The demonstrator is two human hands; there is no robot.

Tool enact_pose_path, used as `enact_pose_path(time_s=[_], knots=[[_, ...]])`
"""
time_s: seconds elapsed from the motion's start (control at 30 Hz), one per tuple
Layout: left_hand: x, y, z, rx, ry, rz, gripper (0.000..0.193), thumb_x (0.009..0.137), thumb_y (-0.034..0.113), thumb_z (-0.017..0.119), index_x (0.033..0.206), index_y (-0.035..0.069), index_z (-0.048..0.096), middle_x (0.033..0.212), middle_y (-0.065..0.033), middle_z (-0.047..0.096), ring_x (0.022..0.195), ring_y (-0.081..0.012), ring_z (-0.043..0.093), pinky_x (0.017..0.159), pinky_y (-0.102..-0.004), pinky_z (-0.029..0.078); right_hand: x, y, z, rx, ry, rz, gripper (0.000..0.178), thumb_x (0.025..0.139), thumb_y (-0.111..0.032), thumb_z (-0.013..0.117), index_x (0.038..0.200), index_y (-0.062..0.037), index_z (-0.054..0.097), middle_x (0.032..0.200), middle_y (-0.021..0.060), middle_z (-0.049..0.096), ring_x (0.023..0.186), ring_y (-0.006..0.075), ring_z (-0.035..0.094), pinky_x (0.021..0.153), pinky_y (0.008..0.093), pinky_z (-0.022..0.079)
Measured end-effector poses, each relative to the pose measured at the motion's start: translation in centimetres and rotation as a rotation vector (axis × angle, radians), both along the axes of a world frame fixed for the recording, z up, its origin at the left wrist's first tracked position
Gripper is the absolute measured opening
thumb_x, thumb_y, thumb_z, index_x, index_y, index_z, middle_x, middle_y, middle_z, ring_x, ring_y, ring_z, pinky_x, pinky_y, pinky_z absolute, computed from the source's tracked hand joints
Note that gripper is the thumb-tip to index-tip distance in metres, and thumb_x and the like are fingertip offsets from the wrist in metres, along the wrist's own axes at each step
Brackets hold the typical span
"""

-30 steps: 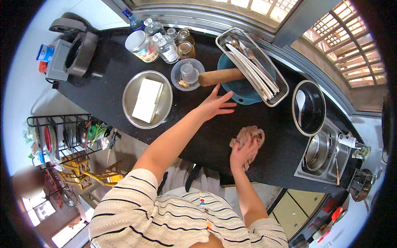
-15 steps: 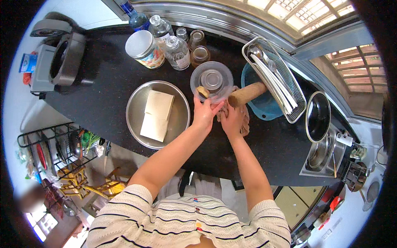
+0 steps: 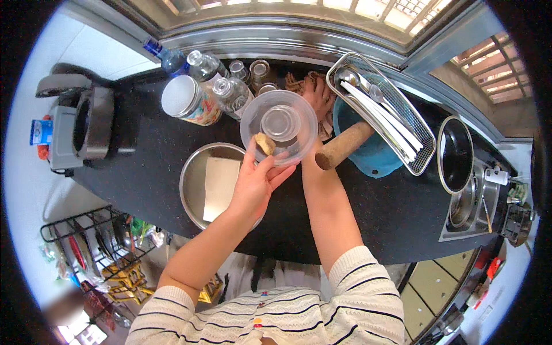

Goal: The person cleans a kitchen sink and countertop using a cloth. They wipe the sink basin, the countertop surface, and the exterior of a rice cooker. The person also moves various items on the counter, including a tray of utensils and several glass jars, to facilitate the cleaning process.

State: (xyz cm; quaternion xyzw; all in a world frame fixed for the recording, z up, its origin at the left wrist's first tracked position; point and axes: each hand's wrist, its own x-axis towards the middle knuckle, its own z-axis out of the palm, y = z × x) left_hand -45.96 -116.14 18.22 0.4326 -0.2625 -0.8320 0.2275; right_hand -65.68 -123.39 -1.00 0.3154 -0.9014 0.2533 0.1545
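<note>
My left hand (image 3: pixel 255 183) is closed on the near rim of a clear plastic bowl (image 3: pixel 307 118), lifted above the dark counter. A knobbly tan lump (image 3: pixel 265 144), like a piece of ginger, shows by my fingers at the bowl's near left side. A clear round shape (image 3: pixel 280 122) is in the middle of the bowl; I cannot tell if it is a small glass or the base. Behind the bowl, my right hand (image 3: pixel 317 99) presses a brown cloth (image 3: pixel 295 85) onto the counter near the window. My right forearm passes beside the bowl.
A steel basin (image 3: pixel 188 198) with a pale flat slab (image 3: pixel 221 184) stands left. Bottles (image 3: pixel 229 95) and a white-lidded jar (image 3: pixel 183 98) stand behind. To the right are a blue basin (image 3: pixel 374 164), a brown cylinder (image 3: pixel 344 146), a wire utensil basket (image 3: pixel 422 161) and a black pot (image 3: pixel 456 155).
My left hand has raised the plastic bowl toward me and slightly left. My right hand has slid the brown cloth away from me, to the back of the counter.
</note>
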Motion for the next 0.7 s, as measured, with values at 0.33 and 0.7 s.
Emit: enact_pose_path(time_s=[0.33,0.7], knots=[[-2.1,-1.5,-2.7,-0.081,0.007,0.057,0.049,0.098,0.001,0.04,0.145,0.005,0.029,0.133,-0.0204,0.052,0.117,-0.0337,0.06,0.099,-0.0415,0.054,5.0,7.5,4.6,-0.101,-0.34,0.311,0.041,0.089,-0.027,0.061,0.127,-0.013,0.059,0.136,0.01,0.051,0.13,0.0363,0.043,0.107,0.048,0.035],[-7.8,-2.8,-11.5,-0.035,-0.13,0.061,0.005,0.091,0.003,0.054,0.095,0.004,0.054,0.079,-0.0048,0.054,0.061,-0.0148,0.052,0.047,-0.028,0.041,9.4,31.9,5.5,0.133,-0.242,0.448,0.046,0.078,-0.008,0.063,0.12,-0.0257,0.068,0.13,0.0144,0.054,0.122,0.0382,0.047,0.108,0.0538,0.032]])
